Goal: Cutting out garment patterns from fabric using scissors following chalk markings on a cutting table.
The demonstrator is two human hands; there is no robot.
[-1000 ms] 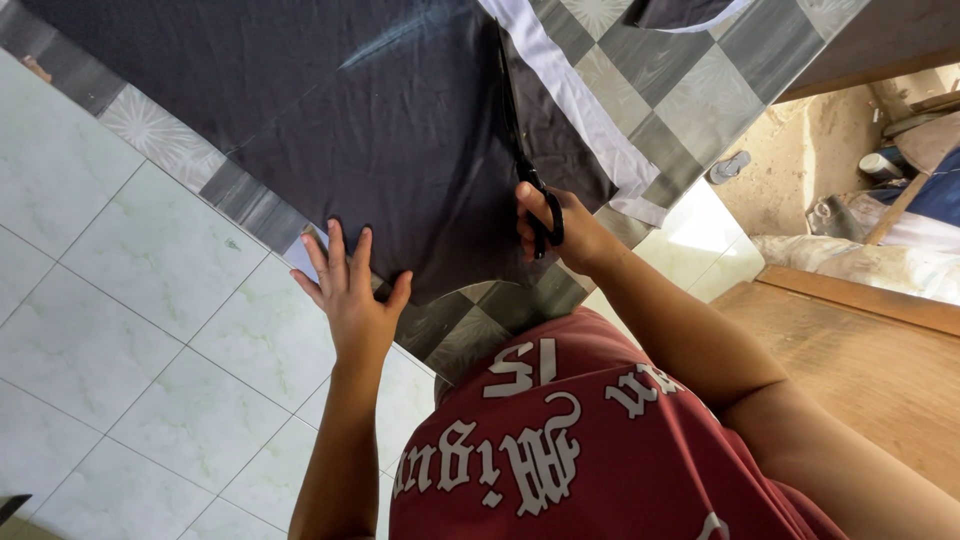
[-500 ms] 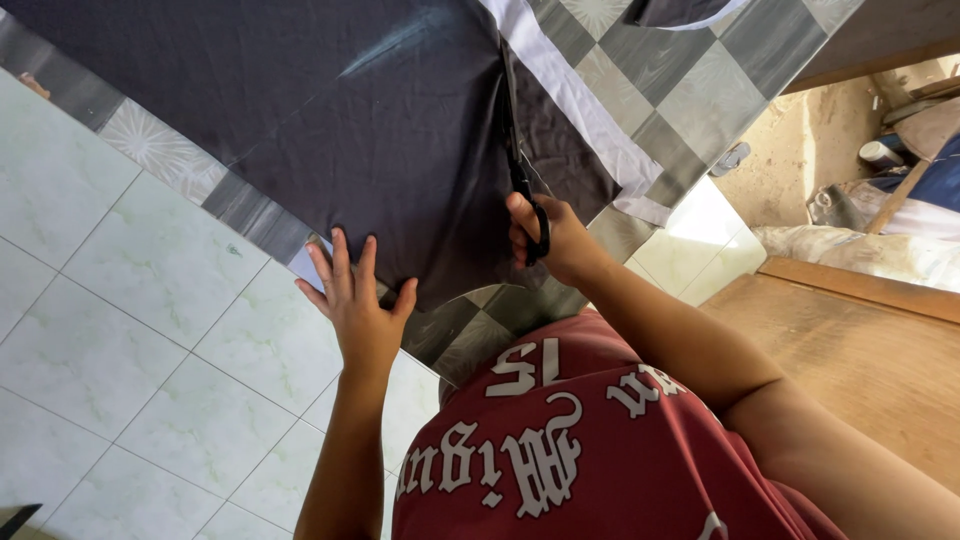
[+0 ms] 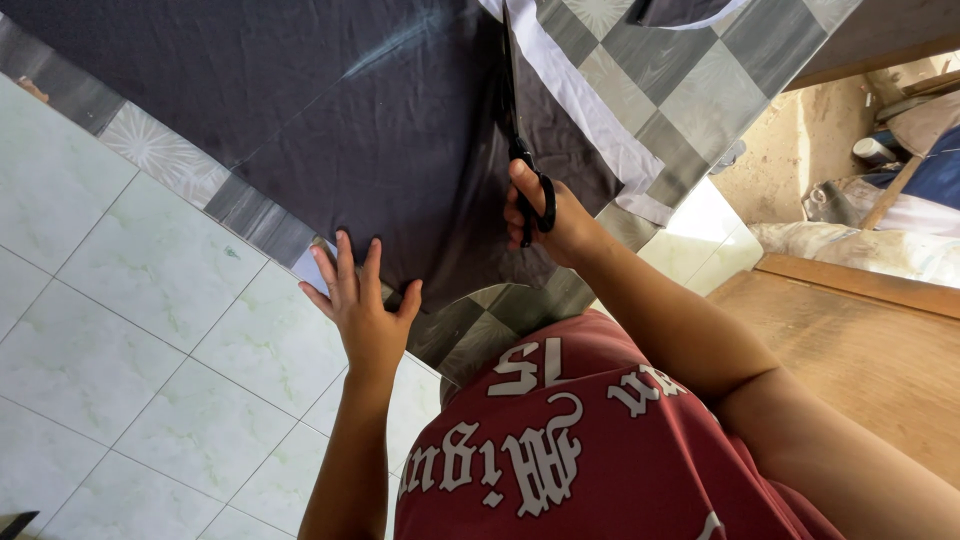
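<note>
Dark cloth: a large sheet of thin, matte, charcoal fabric, spread flat over the tiled floor, lying ahead of both hands. Faint creases and a pale chalk-like streak are seen on its surface. Its near edge is pinned by the left hand, which is laid open with fingers splayed, palm down on the cloth. Black-handled scissors are gripped in the right hand, fingers closed through the loops; the blades are pointed away from the body, their long axis aligned with a cut running up through the fabric. The right hand is placed farther forward, at the cut. A white strip of fabric and grey checkered tiles are noted beside the cloth's right margin.
</note>
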